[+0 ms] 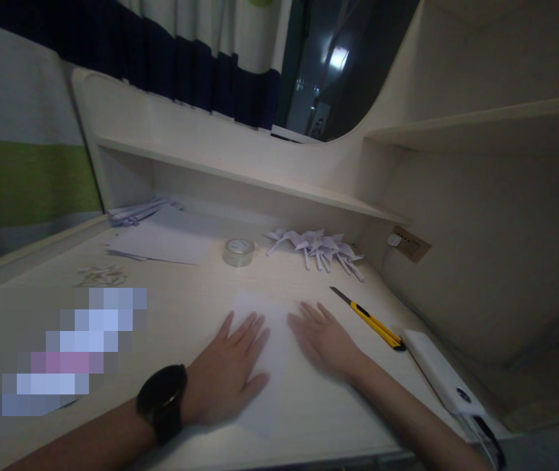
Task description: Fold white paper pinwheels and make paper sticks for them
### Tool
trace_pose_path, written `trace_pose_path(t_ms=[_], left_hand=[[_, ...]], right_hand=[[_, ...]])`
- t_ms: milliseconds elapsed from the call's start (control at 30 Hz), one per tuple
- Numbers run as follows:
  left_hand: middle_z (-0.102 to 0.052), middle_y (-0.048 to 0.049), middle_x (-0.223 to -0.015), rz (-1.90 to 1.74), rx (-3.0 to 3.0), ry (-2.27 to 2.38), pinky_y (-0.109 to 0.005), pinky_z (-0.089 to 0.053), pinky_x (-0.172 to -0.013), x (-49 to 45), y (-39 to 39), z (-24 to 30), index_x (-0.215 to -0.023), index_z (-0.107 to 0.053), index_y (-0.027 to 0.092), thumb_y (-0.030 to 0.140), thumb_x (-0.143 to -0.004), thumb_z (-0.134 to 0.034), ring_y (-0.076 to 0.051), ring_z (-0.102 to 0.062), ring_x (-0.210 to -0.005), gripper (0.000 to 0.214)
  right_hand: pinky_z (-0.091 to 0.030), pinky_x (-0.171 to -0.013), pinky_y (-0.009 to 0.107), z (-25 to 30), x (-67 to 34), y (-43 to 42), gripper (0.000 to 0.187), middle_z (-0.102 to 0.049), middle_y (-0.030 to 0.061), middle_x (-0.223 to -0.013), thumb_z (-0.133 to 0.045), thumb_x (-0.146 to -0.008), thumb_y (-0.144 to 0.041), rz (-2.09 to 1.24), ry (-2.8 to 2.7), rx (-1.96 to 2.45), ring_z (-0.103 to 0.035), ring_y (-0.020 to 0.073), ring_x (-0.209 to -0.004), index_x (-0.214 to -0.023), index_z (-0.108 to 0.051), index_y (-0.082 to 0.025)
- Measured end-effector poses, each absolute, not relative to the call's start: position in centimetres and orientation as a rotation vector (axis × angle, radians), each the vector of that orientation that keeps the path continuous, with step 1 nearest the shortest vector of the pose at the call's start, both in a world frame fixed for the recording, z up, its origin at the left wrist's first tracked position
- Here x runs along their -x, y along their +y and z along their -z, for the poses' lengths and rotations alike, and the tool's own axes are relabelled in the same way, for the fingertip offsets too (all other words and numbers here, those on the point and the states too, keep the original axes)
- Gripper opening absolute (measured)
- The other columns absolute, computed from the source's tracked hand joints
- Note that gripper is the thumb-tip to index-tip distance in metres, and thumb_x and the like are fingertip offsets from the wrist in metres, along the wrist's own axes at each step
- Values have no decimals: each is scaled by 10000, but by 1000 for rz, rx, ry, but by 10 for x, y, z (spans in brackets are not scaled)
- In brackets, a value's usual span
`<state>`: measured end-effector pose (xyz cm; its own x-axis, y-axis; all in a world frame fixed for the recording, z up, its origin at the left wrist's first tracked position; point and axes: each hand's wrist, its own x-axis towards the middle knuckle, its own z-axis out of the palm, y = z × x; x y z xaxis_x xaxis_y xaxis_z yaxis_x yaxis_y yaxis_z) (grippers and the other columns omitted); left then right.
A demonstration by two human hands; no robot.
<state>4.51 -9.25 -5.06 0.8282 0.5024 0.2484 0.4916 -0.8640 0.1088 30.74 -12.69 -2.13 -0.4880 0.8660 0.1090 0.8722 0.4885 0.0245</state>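
Across the desk (171,327), holding left hand (223,379) over paper (275,350) and right hand (327,338) by its edge, with fingers (243,331) of both outstretched

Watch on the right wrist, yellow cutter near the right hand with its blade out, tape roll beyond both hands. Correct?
Wrong wrist: the head view shows the watch on the wrist of the left hand. The rest stands: yellow cutter near the right hand with its blade out, tape roll beyond both hands.
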Motion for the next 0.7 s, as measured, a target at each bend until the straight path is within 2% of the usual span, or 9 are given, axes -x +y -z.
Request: trace_pose_path(t_ms=[133, 267, 433, 533, 700], left_hand=[[-248, -144, -1509, -422, -2968, 792, -524, -99, -1122, -45, -92, 49, -1432, -296, 153, 517, -936, -279, -305, -182, -1391, 615], [-267, -146, -1502, -425, -2973, 795, -522, -114, -1120, -44, -92, 50, -1428, -305, 156, 527, -932, -285, -304, -195, -1387, 619], [-258, -138, -1506, -433, -2983, 797, -525, -136, -1115, -42, -93, 51, -1434, -292, 177, 527, -936, -271, -299, -202, -1387, 609], [-275, -140, -1500, -426, -2981, 799, -532, -154, -1108, -42, -94, 50, -1426, -312, 179, 523, -935, -276, -307, -215, -1381, 601], [-311, -137, -1486, -404, -2976, 803, -547, -172, -1096, -43, -92, 47, -1399, -366, 181, 521, -921, -311, -325, -248, -1367, 589]], right_hand=[[-146, -1115, 538, 20, -315, -102, 421, -505, 47, -1362, -316, -954, -281, 192, -2622, 1632, -251, 263, -1372, -1331, -484, -194], [-138, -1119, 526, 18, -310, -97, 416, -536, 75, -1330, -344, -934, -258, 271, -2625, 1620, -250, 273, -1371, -1300, -515, -157], [-141, -1137, 477, 17, -293, -130, 399, -573, 107, -1279, -413, -888, -241, 278, -2640, 1471, -254, 243, -1371, -1240, -558, -120], [-161, -1140, 464, 14, -284, -156, 412, -528, 116, -1329, -417, -881, -230, 219, -2666, 1403, -259, 245, -1369, -1255, -542, -109], [-129, -1134, 526, 4, -274, -180, 380, -560, 66, -1304, -418, -893, -229, 95, -2686, 1363, -259, 266, -1368, -1240, -553, -157]])
